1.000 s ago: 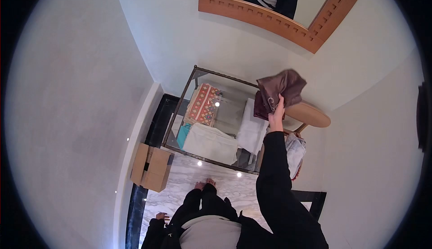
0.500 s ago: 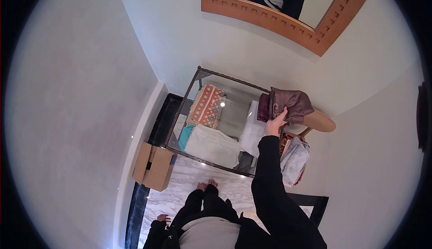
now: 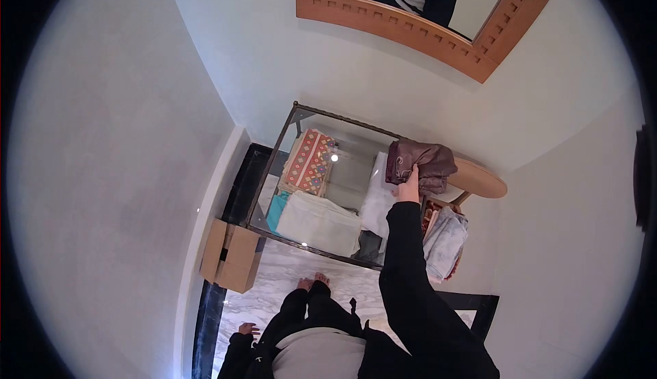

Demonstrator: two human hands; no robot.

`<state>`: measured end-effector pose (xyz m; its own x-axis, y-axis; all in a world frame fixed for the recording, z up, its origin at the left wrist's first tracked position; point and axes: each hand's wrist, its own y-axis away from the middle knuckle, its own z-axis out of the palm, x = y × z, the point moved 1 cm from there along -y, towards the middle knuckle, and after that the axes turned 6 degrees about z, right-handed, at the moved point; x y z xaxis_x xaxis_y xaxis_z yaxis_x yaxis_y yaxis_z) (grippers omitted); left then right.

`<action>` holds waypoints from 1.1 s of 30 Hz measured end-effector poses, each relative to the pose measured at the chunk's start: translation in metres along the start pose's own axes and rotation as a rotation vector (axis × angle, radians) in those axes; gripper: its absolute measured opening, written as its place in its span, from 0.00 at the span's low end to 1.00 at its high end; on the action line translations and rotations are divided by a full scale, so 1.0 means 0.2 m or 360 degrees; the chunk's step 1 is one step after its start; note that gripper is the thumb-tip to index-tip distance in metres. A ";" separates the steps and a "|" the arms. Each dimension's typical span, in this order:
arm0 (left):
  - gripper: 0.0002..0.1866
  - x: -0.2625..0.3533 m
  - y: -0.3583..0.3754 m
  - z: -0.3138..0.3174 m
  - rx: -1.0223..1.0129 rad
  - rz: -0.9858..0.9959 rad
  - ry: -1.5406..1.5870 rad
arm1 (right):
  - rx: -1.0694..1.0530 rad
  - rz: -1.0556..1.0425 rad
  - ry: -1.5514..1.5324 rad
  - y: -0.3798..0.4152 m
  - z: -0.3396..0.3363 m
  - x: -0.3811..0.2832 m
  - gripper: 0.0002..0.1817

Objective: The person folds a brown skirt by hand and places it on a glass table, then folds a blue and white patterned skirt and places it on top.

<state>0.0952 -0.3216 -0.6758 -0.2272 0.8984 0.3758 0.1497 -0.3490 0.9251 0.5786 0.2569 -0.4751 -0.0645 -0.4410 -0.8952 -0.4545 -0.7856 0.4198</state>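
My right hand [image 3: 408, 186] grips the near edge of a folded, shiny brown cloth [image 3: 432, 162], with a finger showing on top. This cloth lies at the right end of the glass table, covering most of a maroon folded cloth [image 3: 392, 163]. Just left of that hand is a white folded cloth [image 3: 378, 199]. Down by my side hangs my left hand [image 3: 248, 328], holding nothing, its fingers loosely apart.
The glass table [image 3: 347, 120] also bears a patterned orange stack [image 3: 311, 162] and a cream folded cloth [image 3: 318, 221]. Beyond its right end are a rounded tan seat [image 3: 481, 178] and a pile of greyish cloth [image 3: 446, 238]. A cardboard box [image 3: 239, 259] stands on the floor left.
My right hand has brought the brown cloth left and down over the maroon cloth, which shows less now. My left hand stays by my side. The view has shifted slightly.
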 end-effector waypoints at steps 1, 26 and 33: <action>0.22 -0.01 -0.02 -0.01 -0.0011 -0.0002 0.0048 | -0.0120 -0.0312 0.0151 -0.07 -0.01 0.06 0.52; 0.22 -0.15 0.12 0.01 0.0201 -0.0008 -0.0120 | -0.0607 0.0272 -0.1379 -0.42 -0.19 0.31 0.13; 0.23 -0.15 0.04 -0.07 0.0122 0.0029 -0.0131 | -0.0656 0.0633 -0.0705 0.68 -0.47 0.43 0.15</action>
<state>0.0900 -0.3546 -0.6780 -0.1442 0.9121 0.3838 0.2268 -0.3471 0.9100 0.5951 0.0699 -0.4810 -0.5490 -0.5791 -0.6028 0.0446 -0.7404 0.6707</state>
